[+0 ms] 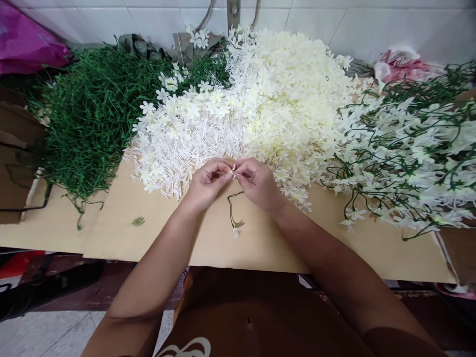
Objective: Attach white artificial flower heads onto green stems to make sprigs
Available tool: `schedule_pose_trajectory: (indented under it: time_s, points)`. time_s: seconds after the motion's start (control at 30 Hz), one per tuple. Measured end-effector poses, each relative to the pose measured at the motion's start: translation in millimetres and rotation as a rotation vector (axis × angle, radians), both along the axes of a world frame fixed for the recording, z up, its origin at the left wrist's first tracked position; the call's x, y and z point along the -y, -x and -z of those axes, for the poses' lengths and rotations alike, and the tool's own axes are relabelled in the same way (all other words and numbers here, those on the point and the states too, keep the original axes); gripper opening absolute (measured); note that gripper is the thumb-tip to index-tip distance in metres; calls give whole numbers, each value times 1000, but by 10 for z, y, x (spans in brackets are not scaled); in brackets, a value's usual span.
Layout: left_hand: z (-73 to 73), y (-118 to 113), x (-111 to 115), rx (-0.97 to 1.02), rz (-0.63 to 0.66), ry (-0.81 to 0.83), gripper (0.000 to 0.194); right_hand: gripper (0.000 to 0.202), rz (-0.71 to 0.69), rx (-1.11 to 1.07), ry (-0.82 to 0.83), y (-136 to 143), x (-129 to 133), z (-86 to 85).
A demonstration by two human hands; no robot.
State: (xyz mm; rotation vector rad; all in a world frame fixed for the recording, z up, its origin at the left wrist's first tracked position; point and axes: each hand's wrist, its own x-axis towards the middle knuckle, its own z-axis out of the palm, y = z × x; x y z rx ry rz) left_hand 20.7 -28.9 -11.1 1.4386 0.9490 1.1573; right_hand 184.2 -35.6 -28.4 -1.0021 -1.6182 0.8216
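Observation:
My left hand (pixel 210 182) and my right hand (pixel 259 184) meet at the middle of the table, fingertips pinched together. Between them is a small whitish flower part (pixel 233 172), partly covered by the fingers. From under my right hand a thin green stem (pixel 229 208) runs down toward me, ending in a small white flower tip (pixel 236 231) near the board. Just beyond the hands lies a pile of white stamen pieces (pixel 208 134), beside a heap of cream-white artificial blossoms (pixel 297 94).
At left is a heap of green plastic stems (pixel 96 114); at right, a pile of assembled stemmed white flowers (pixel 412 148). Cardboard boxes (pixel 17 153) flank the tan board (pixel 156 243). A green scrap (pixel 138 221) lies at left. Behind runs a tiled wall (pixel 316 20).

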Motion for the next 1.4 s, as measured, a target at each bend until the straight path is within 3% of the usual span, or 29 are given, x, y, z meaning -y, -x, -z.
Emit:
schedule_pose_trajectory:
  time_s: [0.13,0.23,0.33,0.5,0.67,0.83,1.23,1.4]
  points:
    - [-12,-23,11,65,-8,33,27,16,-51,-214,215,-9,-35,-10]
    - [-13,-37,6,126,-95,48,29,24,-62,-292,300,-7,-54,-37]
    - [-14,-32,-7,146,-158,81,33,30,-94,-351,352,1,-66,-55]
    - [-32,-12,-2,51,-101,199,34,29,-71,-346,344,7,-63,-57]
    - [-61,-35,34,40,-53,198,37,20,17,-241,233,13,-34,-25]
    - [-44,-75,17,-21,-140,194,31,8,97,-119,46,18,-26,19]
    - [-24,-65,12,-102,-169,179,15,11,232,269,-375,20,9,-7]
    - [6,-52,-2,-113,-163,132,17,11,212,277,-360,66,32,14]
